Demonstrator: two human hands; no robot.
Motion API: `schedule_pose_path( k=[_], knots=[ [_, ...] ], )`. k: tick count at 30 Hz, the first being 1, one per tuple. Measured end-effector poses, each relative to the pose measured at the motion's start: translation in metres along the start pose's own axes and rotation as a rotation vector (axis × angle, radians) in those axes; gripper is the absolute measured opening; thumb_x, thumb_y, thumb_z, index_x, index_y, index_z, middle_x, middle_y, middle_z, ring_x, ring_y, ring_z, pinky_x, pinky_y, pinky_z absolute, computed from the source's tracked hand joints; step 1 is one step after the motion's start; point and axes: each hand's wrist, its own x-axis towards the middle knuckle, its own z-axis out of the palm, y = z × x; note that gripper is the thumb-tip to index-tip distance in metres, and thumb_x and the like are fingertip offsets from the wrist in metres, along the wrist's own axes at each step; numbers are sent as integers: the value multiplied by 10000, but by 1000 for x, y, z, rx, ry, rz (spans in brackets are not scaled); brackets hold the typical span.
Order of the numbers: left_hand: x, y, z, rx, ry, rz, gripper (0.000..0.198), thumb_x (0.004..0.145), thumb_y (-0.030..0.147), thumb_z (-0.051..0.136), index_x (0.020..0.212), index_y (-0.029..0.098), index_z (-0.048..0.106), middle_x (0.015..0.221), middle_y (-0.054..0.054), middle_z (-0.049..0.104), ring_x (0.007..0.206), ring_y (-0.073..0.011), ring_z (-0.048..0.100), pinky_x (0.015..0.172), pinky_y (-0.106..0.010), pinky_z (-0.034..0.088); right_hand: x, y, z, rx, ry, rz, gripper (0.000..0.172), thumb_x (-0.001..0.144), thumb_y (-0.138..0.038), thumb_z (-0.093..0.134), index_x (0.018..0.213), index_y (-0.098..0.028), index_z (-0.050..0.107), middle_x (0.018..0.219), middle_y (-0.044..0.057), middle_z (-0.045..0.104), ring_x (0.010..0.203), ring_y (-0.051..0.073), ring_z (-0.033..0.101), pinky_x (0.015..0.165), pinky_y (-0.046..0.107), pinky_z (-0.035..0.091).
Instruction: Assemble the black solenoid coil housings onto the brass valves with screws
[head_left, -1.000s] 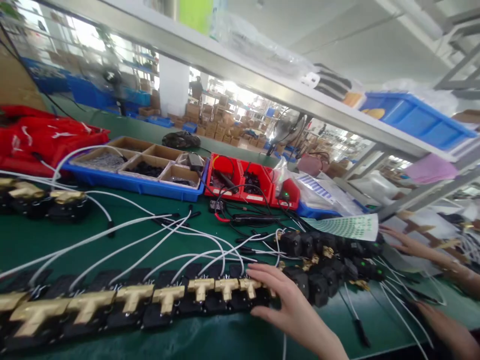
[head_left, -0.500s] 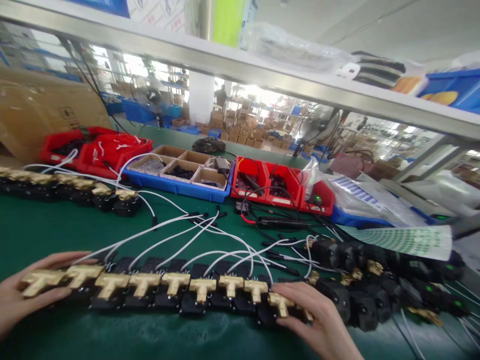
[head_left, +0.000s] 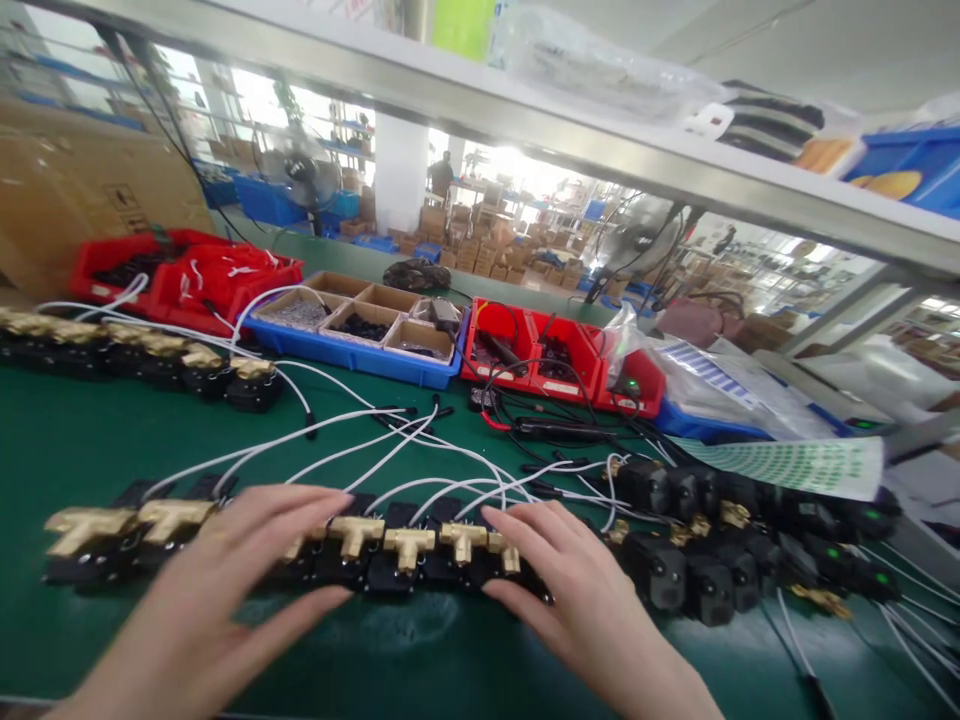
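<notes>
A row of motorized valves with brass tee bodies and black housings lies across the green bench, white cables running out behind. My left hand is over the left-middle of the row, thumb in front and fingers toward the back, spread apart; it hides some valves. Over the right end, my right hand arches in the same way, thumb and fingers apart around a brass valve. Whether either hand touches the valves is hard to tell. At the far left, a brass valve sits uncovered.
Black valve units crowd the right side. A second valve row lies at left. Behind stand red bins, a blue divided tray and a black-handled tool with cables. A metal shelf crosses above.
My left hand has moved right from the row's left end to its left-middle. My right hand has shifted a little left and up along the row.
</notes>
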Motion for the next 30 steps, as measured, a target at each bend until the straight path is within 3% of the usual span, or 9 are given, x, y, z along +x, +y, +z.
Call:
schedule_pose_path(
  k=[3,5,7,11,16,21,25,28,30],
  knots=[
    [23,37,39,121,-284,142,515,831,451,754,1291,269,613,1183,-77,685,1074,-299,626,904,-434,496,29,-20,17,-81,-185,-26,617,799,-433,809,1312,-198,561,1107,82,655,964,271,649,822,430,576],
    [35,47,54,215,-424,191,378,814,356,794,1151,241,667,1055,-67,694,965,-283,638,789,-403,477,38,-23,28,-139,-232,-52,468,835,-426,774,1188,-172,600,1047,77,642,944,273,631,778,414,559],
    [39,48,58,253,-476,230,295,815,318,800,1070,236,675,986,-45,689,903,-262,636,722,-381,440,40,-22,36,-160,-242,-78,290,872,-344,743,1061,-171,607,997,61,636,934,263,620,749,384,542],
    [26,43,50,219,-432,263,354,760,336,853,1048,248,666,932,-9,692,858,-239,632,697,-373,404,32,-21,38,-136,-250,-141,229,862,-260,751,1001,-180,589,955,32,639,883,230,615,706,336,519],
    [7,46,49,210,-339,304,469,683,389,903,1067,258,667,926,-3,710,852,-243,644,721,-382,419,20,-33,40,-138,-160,-208,311,767,-248,840,927,-192,579,889,12,640,787,212,616,636,329,511],
    [3,48,47,174,-330,298,509,743,392,857,1185,255,647,963,-30,719,908,-255,654,784,-384,470,12,-34,46,-101,-145,-164,415,685,-294,900,949,-197,595,899,10,666,792,236,650,615,354,551],
    [8,17,9,-8,-260,201,507,903,451,681,1373,319,542,1241,-50,674,1139,-250,596,995,-389,452,10,-22,31,-34,-39,-196,668,685,-421,896,1216,-188,565,1061,70,702,893,271,682,727,397,601],
    [10,-36,-33,-3,-144,-60,370,962,508,559,1281,333,626,1280,-31,661,1206,-257,563,1080,-412,401,14,-25,28,26,103,-225,507,888,-347,698,1320,-173,496,1171,116,686,1014,263,677,816,366,604],
    [7,-77,-58,-48,-249,-202,397,924,586,566,1180,312,698,1235,-33,688,1186,-276,580,1068,-412,434,23,-41,35,80,137,-207,467,924,-318,635,1344,-178,487,1191,123,676,1035,266,669,844,374,603]
  ],
)
